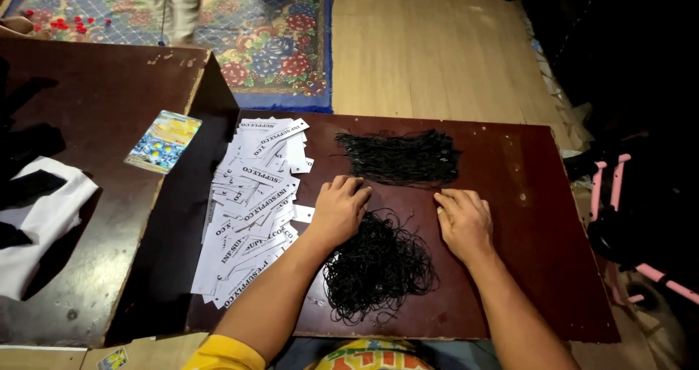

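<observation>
My left hand (pixel 338 208) rests palm down on the dark red table (pixel 524 195), fingers slightly curled, between a spread of white paper tags (pixel 251 210) and a tangled heap of black strings (pixel 375 268). My right hand (pixel 464 221) lies flat on the table to the right of that heap, fingertips pointing toward a second, flatter bunch of black strings (pixel 399 157) farther back. Neither hand visibly grips anything.
A second brown table (pixel 95 93) stands to the left with a colourful card (pixel 164 141) and white and black cloth (pixel 36 217) on it. A patterned rug (pixel 240 28) lies beyond on the wooden floor. A pink-framed object (pixel 619 195) stands at the right.
</observation>
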